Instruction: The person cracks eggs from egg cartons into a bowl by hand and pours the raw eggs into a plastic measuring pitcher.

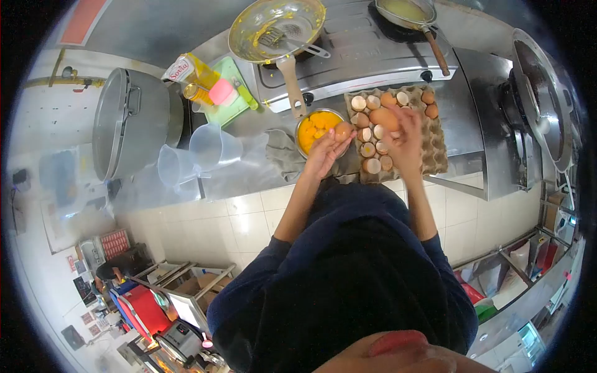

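My left hand [324, 153] is closed around a brown egg [343, 130] at the right rim of a metal bowl [300, 144]. Orange-yellow egg yolks [319, 124] fill much of this bowl. Over the cardboard egg tray [436, 149], my right hand [407, 138] has its fingers bent beside a large brown egg shape [384, 118]. It appears to be gripped there, though I cannot tell whether it is whole or a shell. Several opened eggshells [371, 165] stand in the tray's left part, and brown eggs [430, 110] sit at its far right corner.
A used frying pan [239, 38] with a slotted turner [298, 43] rests on the stove [354, 56]; its handle points toward the bowl. Another pan [407, 12] sits behind. Clear plastic jugs [214, 144], a grey cloth [283, 155] and a green board [227, 115] lie leftward.
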Tool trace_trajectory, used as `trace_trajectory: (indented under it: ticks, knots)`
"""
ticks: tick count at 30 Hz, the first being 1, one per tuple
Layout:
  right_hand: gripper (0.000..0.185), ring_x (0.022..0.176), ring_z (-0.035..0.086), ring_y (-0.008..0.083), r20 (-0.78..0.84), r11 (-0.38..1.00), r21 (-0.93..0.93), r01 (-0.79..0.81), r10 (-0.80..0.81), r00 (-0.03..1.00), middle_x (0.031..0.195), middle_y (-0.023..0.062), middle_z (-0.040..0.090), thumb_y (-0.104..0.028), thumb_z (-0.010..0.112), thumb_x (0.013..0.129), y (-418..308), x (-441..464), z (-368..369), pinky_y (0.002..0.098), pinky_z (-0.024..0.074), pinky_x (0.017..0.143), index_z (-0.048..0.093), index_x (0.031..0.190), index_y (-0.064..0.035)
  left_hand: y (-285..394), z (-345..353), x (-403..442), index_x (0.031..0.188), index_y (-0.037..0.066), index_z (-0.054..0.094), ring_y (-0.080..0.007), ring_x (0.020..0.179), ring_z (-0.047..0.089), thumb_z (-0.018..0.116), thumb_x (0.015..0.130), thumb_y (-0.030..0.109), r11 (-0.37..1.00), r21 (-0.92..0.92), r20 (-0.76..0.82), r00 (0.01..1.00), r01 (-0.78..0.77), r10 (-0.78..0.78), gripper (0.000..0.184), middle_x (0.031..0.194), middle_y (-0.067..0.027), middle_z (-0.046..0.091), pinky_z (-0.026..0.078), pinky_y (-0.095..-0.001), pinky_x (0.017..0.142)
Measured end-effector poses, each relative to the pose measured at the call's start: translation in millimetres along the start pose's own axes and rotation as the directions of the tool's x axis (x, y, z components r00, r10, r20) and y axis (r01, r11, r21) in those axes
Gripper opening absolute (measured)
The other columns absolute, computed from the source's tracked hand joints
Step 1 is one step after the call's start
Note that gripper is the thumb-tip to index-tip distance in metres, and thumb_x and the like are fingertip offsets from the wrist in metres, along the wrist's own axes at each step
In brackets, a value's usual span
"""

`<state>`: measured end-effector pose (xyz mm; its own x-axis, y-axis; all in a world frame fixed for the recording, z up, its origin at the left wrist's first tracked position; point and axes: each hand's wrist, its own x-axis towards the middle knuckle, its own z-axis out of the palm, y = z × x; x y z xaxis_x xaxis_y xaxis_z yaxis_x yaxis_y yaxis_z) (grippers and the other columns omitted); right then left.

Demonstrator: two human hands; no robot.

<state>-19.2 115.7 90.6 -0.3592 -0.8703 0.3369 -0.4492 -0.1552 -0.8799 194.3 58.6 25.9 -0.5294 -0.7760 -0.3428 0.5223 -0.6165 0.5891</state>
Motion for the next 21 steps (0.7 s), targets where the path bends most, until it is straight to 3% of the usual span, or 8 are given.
trace_trajectory:
  ticks: [2,7,11,13,15,18,20,21]
  knots:
    - [0.056,0.110,0.052,0.0262,0.013,0.977,-0.048,0.207,-0.206,0.978,0.116,0.0116,0.047,-0.003,0.074,0.073,-17,-14,37,0.0350,0.0485,0.092,0.060,0.127,-0.0088,2,-3,-2,0.130,-0.008,0.047,-0.0312,0.121,0.057,0.055,0.099,0.026,0.999,-0.038,0.023,0.999,0.037,-0.036,0.047,0.127,-0.0200,0.059,0.049,-0.0375,0.103]
    - [0.061,0.110,0.051,0.0260,0.133,0.981,0.007,0.192,-0.191,0.973,0.120,0.0121,0.042,0.000,0.073,0.074,-9,-25,75,0.0336,0.0482,0.092,0.057,0.132,-0.0084,12,-21,-8,0.129,-0.005,0.049,-0.0249,0.114,0.062,0.056,0.099,0.026,0.998,-0.027,-0.016,0.998,0.063,-0.063,0.044,0.123,-0.0162,0.061,0.050,-0.0379,0.102]
    - [0.061,0.110,0.050,0.0255,-0.045,0.996,0.074,0.059,-0.055,0.997,0.119,0.0116,0.042,-0.001,0.073,0.076,-19,-31,89,0.0334,0.0480,0.091,0.057,0.134,-0.0098,23,-30,-14,0.128,-0.004,0.050,-0.0233,0.111,0.063,0.057,0.098,0.027,0.997,-0.044,-0.040,0.997,0.066,-0.067,0.043,0.121,-0.0150,0.062,0.051,-0.0378,0.102]
    - [0.060,0.110,0.050,0.0251,0.143,0.979,0.018,0.202,-0.203,0.969,0.119,0.0116,0.042,0.000,0.071,0.077,-10,-36,102,0.0337,0.0479,0.091,0.056,0.134,-0.0105,25,-45,-11,0.128,-0.005,0.049,-0.0257,0.114,0.062,0.058,0.098,0.028,0.993,0.020,-0.065,0.991,0.116,-0.115,0.045,0.121,-0.0163,0.062,0.051,-0.0379,0.102]
    - [0.056,0.111,0.050,0.0262,0.142,0.977,0.016,0.213,-0.213,0.967,0.119,0.0128,0.042,-0.001,0.071,0.077,-6,-43,115,0.0339,0.0478,0.092,0.058,0.131,-0.0089,29,-52,-14,0.129,-0.005,0.049,-0.0272,0.115,0.061,0.058,0.098,0.028,0.991,0.027,-0.066,0.989,0.131,-0.129,0.046,0.122,-0.0172,0.061,0.050,-0.0379,0.102]
    - [0.048,0.112,0.050,0.0219,0.009,0.976,0.212,-0.044,0.044,0.999,0.119,0.0114,0.046,-0.004,0.071,0.079,-3,-38,122,0.0324,0.0478,0.091,0.060,0.126,-0.0069,45,-50,-16,0.127,-0.003,0.048,-0.0284,0.114,0.061,0.058,0.097,0.028,0.991,0.055,-0.045,0.991,0.125,-0.122,0.044,0.124,-0.0185,0.059,0.051,-0.0376,0.102]
    - [0.039,0.102,0.055,0.0159,0.205,0.756,0.524,-0.393,0.336,0.919,0.111,0.0077,0.055,-0.013,0.073,0.082,-1,-32,116,0.0287,0.0496,0.084,0.062,0.118,-0.0029,49,-53,-19,0.124,-0.003,0.048,-0.0281,0.112,0.062,0.059,0.097,0.027,0.991,0.072,-0.021,0.993,0.115,-0.114,0.042,0.125,-0.0191,0.058,0.051,-0.0374,0.101]
    - [0.039,0.102,0.055,0.0159,0.200,0.758,0.521,-0.392,0.338,0.920,0.111,0.0077,0.055,-0.013,0.073,0.082,0,-30,116,0.0287,0.0496,0.084,0.062,0.118,-0.0029,51,-55,-18,0.125,-0.002,0.047,-0.0279,0.112,0.062,0.060,0.097,0.027,0.991,0.071,-0.048,0.993,0.114,-0.111,0.042,0.124,-0.0191,0.058,0.052,-0.0370,0.101]
